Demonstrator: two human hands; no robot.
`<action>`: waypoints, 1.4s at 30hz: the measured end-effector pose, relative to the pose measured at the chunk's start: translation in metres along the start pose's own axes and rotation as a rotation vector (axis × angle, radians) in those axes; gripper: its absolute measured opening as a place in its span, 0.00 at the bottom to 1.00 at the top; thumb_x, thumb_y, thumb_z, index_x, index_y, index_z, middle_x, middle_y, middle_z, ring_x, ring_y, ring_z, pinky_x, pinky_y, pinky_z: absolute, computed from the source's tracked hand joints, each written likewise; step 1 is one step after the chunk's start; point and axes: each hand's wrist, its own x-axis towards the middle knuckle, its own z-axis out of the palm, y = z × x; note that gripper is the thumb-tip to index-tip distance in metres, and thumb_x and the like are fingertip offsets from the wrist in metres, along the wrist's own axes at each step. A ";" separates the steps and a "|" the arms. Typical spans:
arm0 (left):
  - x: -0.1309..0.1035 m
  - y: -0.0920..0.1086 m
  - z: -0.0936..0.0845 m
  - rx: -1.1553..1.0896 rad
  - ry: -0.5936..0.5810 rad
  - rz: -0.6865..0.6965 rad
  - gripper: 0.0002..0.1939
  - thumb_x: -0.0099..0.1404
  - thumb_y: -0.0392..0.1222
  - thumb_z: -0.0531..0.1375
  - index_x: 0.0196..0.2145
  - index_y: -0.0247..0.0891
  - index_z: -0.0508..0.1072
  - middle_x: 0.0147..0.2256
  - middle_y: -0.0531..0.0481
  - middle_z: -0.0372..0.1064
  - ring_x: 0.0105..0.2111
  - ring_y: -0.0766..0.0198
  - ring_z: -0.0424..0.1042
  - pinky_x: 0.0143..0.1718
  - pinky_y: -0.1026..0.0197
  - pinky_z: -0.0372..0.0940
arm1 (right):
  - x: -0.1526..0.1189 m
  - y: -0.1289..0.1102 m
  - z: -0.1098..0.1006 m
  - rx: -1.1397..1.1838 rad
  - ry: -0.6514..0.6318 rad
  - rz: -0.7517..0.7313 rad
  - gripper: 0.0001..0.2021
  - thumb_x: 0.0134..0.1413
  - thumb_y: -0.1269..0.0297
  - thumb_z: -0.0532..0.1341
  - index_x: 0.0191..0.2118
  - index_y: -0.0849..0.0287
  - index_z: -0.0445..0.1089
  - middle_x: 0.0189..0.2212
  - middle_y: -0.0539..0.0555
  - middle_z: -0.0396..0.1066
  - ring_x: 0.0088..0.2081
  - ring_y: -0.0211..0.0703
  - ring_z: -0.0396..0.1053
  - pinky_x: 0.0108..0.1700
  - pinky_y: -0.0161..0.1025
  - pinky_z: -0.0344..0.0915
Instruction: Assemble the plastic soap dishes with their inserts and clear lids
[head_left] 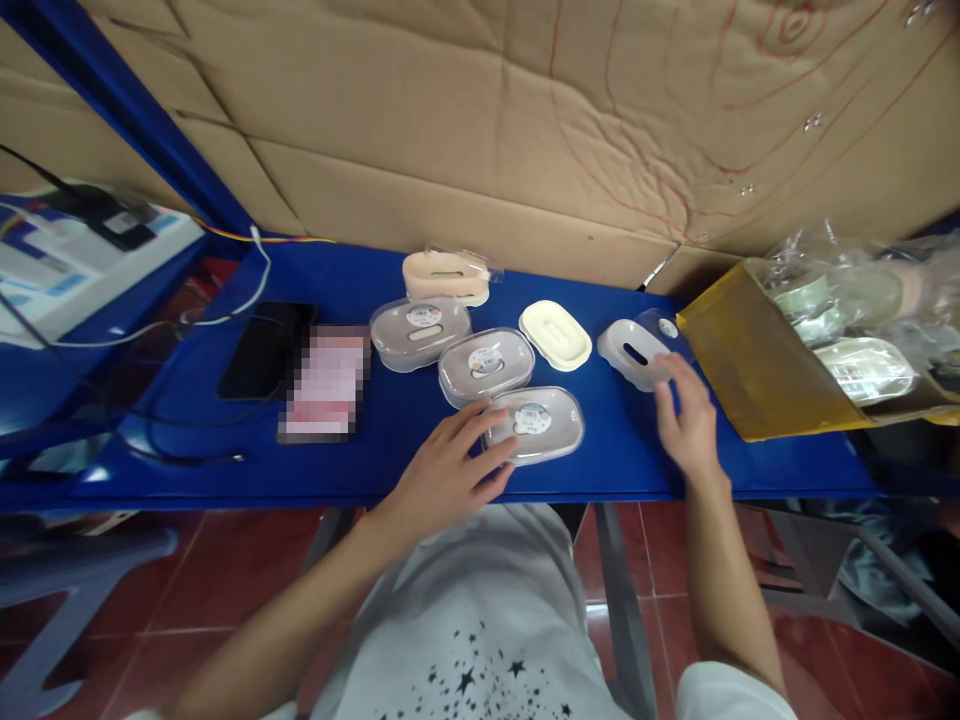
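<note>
My left hand (457, 465) rests its spread fingers on the left end of a clear-covered oval case (551, 425) near the table's front edge. My right hand (686, 415) is at the right, fingers apart, its fingertips at the right end of a pale oval piece with a slot (626, 350). Two more covered cases, one in the middle (480, 372) and one further left (412, 342), lie behind my left hand. A cream oval tray (556, 335) lies between the cases and the slotted piece. Behind them stands a peach slotted piece (442, 275) with clear plastic on it.
A cardboard box (739, 370) holding wrapped items stands at the right. On the left are a black phone-like object (259, 355), a blurred-out pink screen (328, 385), cables and a white power strip (75, 270). Cardboard (420, 130) lines the back of the blue table (300, 475).
</note>
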 end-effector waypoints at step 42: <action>0.054 0.062 0.052 0.173 -0.240 0.135 0.24 0.74 0.31 0.59 0.66 0.33 0.70 0.71 0.32 0.60 0.70 0.43 0.63 0.67 0.43 0.64 | -0.034 0.018 -0.029 -0.181 -0.122 0.042 0.22 0.74 0.53 0.58 0.67 0.52 0.70 0.67 0.62 0.71 0.70 0.64 0.66 0.69 0.70 0.63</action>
